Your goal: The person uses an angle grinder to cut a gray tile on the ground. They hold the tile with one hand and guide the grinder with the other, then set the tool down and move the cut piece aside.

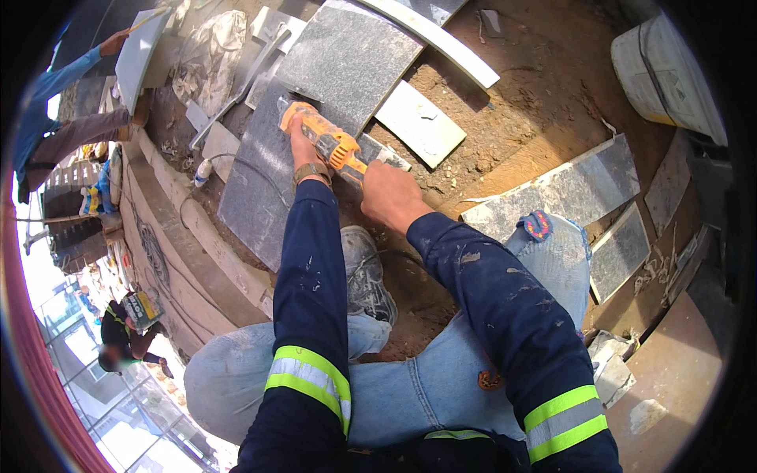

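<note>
My left hand [303, 145] grips the front body of a dusty orange power tool [331, 142], and my right hand [392, 195] is closed around its rear end. The tool's head is over a dark grey stone slab [254, 193], beside a lighter speckled grey tile [351, 63]. A black cord runs near the tool. A pale rectangular board [419, 124] lies on the dirt to the right of it. My dusty shoe [364, 280] is below my hands, between my forearms.
More slabs [568, 177] lie to the right, a white bucket [658, 71] at upper right. A long white strip [441, 43] tops the pile. At upper left a co-worker's arm [79, 71] holds a pale panel [138, 59]; another person [130, 335] is at lower left beside glass railings.
</note>
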`<state>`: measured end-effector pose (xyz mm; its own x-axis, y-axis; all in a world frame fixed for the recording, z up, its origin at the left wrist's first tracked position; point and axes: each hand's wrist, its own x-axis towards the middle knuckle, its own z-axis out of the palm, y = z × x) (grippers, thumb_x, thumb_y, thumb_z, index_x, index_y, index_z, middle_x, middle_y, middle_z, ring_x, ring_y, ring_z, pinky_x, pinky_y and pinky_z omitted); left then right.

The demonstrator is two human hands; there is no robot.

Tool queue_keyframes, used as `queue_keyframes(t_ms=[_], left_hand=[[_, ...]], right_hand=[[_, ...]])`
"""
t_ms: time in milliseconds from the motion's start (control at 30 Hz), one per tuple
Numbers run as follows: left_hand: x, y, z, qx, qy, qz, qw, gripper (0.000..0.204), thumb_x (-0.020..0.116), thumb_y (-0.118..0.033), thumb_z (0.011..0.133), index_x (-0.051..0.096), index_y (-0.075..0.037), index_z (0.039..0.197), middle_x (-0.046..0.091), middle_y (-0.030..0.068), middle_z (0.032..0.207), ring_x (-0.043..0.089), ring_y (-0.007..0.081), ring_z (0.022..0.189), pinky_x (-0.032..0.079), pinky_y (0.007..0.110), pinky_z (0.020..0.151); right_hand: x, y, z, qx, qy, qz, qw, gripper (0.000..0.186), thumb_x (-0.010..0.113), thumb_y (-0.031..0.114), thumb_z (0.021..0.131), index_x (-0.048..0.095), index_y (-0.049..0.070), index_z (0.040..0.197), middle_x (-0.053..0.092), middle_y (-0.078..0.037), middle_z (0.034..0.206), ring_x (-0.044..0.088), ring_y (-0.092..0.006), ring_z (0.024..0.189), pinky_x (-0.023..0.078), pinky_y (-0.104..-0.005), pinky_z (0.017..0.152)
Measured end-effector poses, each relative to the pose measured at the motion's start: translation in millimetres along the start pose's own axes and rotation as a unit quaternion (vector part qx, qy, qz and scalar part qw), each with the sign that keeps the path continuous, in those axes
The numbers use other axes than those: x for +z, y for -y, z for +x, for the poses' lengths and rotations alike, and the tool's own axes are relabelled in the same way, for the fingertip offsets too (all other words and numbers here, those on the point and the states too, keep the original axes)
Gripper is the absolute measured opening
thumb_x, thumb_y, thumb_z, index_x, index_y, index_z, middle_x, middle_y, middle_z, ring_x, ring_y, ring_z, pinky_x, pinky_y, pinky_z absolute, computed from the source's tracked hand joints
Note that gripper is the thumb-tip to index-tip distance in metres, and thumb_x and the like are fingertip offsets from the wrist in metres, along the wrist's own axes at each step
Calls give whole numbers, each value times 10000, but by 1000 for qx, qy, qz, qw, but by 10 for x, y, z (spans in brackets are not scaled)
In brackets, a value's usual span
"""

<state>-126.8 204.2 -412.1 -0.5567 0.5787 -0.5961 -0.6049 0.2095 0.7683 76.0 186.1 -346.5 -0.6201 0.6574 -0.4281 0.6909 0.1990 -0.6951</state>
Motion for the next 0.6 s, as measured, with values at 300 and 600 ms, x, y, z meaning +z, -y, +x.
queue_keyframes(t_ms=[300,600], left_hand=[[-18,-24,113,-6,-11,-11,1000,627,491,-573,912,508,-28,1221,615,199,963,662,371,787,565,501,692],[-48,-49,196,5,-8,-9,1000,627,489,-572,912,504,-25,1218,611,196,941,662,371,781,564,500,696]], right_hand=[[3,40,68,10,4,2,1000,264,634,79,732,596,-76,943,685,-263,876,693,-387,853,557,-441,740],[8,78,113,4,-3,-4,1000,284,652,96,728,601,-72,952,685,-255,902,691,-382,870,553,-438,748]])
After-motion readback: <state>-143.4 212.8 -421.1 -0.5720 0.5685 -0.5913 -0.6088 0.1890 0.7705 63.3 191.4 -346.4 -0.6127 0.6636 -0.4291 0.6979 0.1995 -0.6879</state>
